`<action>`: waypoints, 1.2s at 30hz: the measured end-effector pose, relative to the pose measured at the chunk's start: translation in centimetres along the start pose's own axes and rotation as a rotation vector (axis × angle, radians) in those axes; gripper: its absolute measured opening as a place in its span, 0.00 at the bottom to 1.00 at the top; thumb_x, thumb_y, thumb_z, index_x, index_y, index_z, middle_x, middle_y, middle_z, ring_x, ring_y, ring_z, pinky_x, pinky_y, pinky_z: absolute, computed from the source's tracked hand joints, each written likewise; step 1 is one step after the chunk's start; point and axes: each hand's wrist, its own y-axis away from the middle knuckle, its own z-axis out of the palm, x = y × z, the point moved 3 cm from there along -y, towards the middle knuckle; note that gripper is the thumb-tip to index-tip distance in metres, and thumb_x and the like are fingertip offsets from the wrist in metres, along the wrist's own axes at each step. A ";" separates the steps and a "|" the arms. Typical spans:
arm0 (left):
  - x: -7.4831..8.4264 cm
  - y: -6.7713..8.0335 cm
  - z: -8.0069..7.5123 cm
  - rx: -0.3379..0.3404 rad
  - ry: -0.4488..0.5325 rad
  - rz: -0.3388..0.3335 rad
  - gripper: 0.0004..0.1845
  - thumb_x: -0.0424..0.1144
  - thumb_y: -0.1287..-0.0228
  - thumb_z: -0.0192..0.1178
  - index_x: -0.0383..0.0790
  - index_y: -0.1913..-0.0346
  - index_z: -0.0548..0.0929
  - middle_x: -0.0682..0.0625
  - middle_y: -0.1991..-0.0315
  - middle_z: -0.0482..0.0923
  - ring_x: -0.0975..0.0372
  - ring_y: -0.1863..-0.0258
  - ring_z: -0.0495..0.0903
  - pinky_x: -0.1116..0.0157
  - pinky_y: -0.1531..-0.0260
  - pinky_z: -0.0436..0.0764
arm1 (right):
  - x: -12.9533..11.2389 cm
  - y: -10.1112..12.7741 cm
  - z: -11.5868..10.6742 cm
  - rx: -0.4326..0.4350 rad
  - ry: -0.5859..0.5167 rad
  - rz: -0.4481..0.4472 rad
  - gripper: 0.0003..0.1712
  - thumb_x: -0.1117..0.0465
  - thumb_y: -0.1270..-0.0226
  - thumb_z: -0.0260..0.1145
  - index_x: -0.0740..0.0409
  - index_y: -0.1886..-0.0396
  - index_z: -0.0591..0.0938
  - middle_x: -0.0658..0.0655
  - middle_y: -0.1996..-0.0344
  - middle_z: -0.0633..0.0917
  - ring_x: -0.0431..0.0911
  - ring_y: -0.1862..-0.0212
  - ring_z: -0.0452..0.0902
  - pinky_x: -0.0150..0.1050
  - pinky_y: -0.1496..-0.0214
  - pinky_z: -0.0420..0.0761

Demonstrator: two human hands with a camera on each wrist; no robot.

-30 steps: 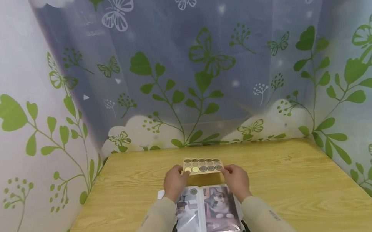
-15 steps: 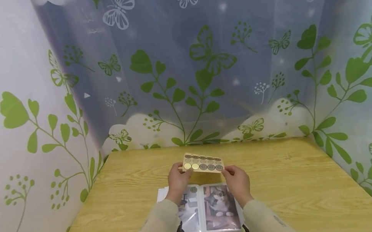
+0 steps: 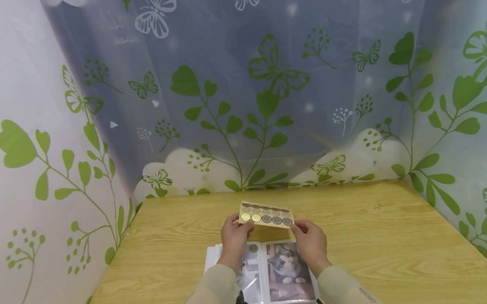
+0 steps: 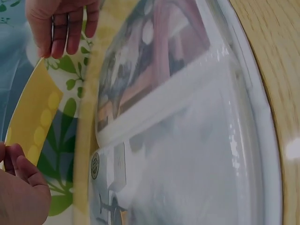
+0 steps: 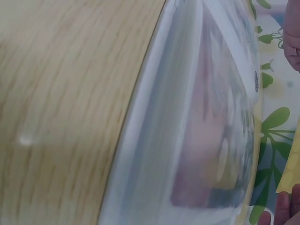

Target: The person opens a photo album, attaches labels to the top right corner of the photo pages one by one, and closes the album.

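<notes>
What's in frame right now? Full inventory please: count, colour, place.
sticker sheet: 1, tan with rows of round gold and dark stickers, held above the table between both hands
photo album: 1, clear sleeves, lying open on the table under the hands; right page shows a cat photo
round sticker: 1, dark, on the album's left page near the top
table: 1, light wood grain
backdrop: 1, white and blue with green leaves and butterflies, on three sides
left hand: 1, pinches the sheet's left end
right hand: 1, pinches the sheet's right end
</notes>
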 end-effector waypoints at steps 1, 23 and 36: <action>0.0 0.0 0.1 -0.001 0.035 -0.002 0.22 0.24 0.39 0.63 0.23 0.42 0.71 0.44 0.67 0.82 0.63 0.72 0.80 0.69 0.68 0.81 | 0.0 0.0 0.0 0.004 -0.003 0.002 0.14 0.60 0.30 0.65 0.65 0.53 0.85 0.61 0.61 0.87 0.54 0.57 0.81 0.48 0.56 0.80; -0.6 1.5 1.4 0.005 0.085 -0.072 0.08 0.30 0.35 0.64 0.27 0.58 0.80 0.36 0.63 0.85 0.57 0.67 0.85 0.70 0.71 0.80 | 0.7 0.5 0.2 0.053 -0.008 0.027 0.15 0.59 0.29 0.63 0.65 0.51 0.84 0.61 0.61 0.86 0.54 0.58 0.80 0.48 0.56 0.78; -1.4 1.6 1.5 -0.068 0.093 -0.103 0.08 0.34 0.29 0.59 0.30 0.58 0.81 0.40 0.64 0.86 0.62 0.68 0.85 0.69 0.70 0.80 | 1.0 1.0 0.2 0.030 0.013 -0.001 0.13 0.60 0.31 0.65 0.64 0.54 0.86 0.58 0.64 0.87 0.51 0.61 0.81 0.44 0.59 0.78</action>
